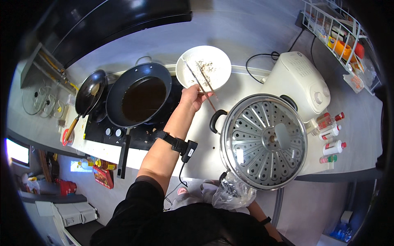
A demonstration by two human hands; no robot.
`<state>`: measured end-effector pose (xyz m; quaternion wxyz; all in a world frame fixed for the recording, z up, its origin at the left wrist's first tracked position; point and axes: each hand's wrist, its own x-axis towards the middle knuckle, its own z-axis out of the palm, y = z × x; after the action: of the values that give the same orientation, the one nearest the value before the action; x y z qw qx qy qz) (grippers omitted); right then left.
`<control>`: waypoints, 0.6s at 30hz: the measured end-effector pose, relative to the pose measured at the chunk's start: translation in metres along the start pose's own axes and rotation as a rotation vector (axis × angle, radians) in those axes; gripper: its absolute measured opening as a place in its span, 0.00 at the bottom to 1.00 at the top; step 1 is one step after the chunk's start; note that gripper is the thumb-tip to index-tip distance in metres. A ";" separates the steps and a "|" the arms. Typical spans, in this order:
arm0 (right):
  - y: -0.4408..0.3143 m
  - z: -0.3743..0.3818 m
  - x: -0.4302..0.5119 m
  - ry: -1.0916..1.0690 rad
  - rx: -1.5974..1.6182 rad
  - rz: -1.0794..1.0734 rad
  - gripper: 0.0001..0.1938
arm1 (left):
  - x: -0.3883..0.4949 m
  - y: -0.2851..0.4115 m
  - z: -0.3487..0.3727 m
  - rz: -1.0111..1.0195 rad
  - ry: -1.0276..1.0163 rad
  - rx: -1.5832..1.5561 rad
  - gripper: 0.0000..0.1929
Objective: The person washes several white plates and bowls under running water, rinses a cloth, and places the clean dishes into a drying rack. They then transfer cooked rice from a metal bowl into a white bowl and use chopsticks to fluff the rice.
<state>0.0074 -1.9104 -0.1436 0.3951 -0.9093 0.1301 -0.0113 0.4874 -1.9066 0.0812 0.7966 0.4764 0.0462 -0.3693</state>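
Observation:
My left hand (194, 96) grips the near rim of a white bowl (218, 66), which has pale powdery residue with brown bits inside. A pair of chopsticks (197, 77) rests in the bowl, the ends passing over the rim by my fingers. Low in the view, my right hand (234, 190) is inside a clear plastic bag (235, 195), below the steamer's edge; its fingers are mostly hidden. A large steamer pot with a glass lid (264, 141) stands on the counter. Left of the bowl, a deep frying pan (138, 95) holds dark liquid.
A smaller pan (91, 92) with a ladle sits at the left of the black cooktop (141, 140). The frying pan's handle (124, 156) juts past the counter edge. A cream-coloured appliance (295, 83), several seasoning bottles (334, 147) and a white wire rack (344, 46) are at right.

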 end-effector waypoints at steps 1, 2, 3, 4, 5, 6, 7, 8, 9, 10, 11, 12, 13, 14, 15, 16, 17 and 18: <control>-0.003 -0.002 0.006 -0.021 0.020 -0.006 0.25 | -0.007 0.002 -0.001 -0.005 0.025 -0.035 0.16; -0.006 -0.004 0.013 -0.047 0.052 -0.003 0.24 | -0.013 0.003 -0.001 0.008 0.063 -0.066 0.15; -0.010 -0.005 0.019 -0.074 0.099 0.015 0.24 | -0.017 0.002 -0.002 0.035 0.036 -0.087 0.16; -0.015 -0.004 0.026 -0.109 0.165 0.045 0.23 | -0.021 0.000 -0.003 0.031 0.040 -0.076 0.16; -0.022 -0.002 0.032 -0.143 0.252 0.091 0.23 | -0.026 -0.003 -0.004 0.025 0.043 -0.065 0.16; -0.029 0.001 0.038 -0.182 0.361 0.152 0.22 | -0.019 -0.008 -0.011 -0.058 0.084 -0.129 0.15; -0.038 0.005 0.045 -0.226 0.485 0.226 0.21 | -0.008 -0.017 -0.024 -0.051 0.186 -0.149 0.15; -0.045 0.010 0.051 -0.254 0.605 0.319 0.21 | -0.001 -0.026 -0.030 -0.058 0.258 -0.093 0.17; -0.055 0.013 0.055 -0.265 0.705 0.410 0.20 | 0.002 -0.035 -0.033 -0.069 0.325 -0.031 0.19; -0.068 0.014 0.059 -0.268 0.783 0.490 0.20 | -0.001 -0.042 -0.035 -0.060 0.356 -0.028 0.23; -0.081 0.012 0.063 -0.261 0.789 0.542 0.19 | -0.005 -0.046 -0.041 -0.055 0.337 -0.045 0.21; -0.101 0.006 0.067 -0.239 0.748 0.564 0.19 | -0.011 -0.049 -0.044 -0.057 0.313 -0.056 0.19; -0.117 0.000 0.070 -0.216 0.708 0.589 0.18 | -0.019 -0.051 -0.046 -0.061 0.288 -0.066 0.18; -0.128 -0.008 0.074 -0.250 0.586 0.504 0.17 | -0.032 -0.050 -0.045 -0.081 0.267 -0.033 0.10; -0.127 -0.002 0.074 -0.170 0.650 0.425 0.18 | -0.036 -0.050 -0.048 -0.083 0.269 -0.030 0.08; -0.122 0.008 0.076 -0.089 0.712 0.345 0.18 | -0.040 -0.051 -0.051 -0.085 0.270 -0.027 0.07; -0.120 0.014 0.076 -0.007 0.771 0.264 0.18 | -0.045 -0.052 -0.053 -0.088 0.271 -0.025 0.07; -0.136 0.001 0.087 -0.003 0.526 0.160 0.19 | -0.048 -0.053 -0.064 -0.075 0.273 -0.026 0.07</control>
<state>0.1228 -1.8419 -0.0532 0.6176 -0.7622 0.1937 -0.0119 0.4368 -1.8446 0.0285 0.7747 0.5098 0.1766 -0.3298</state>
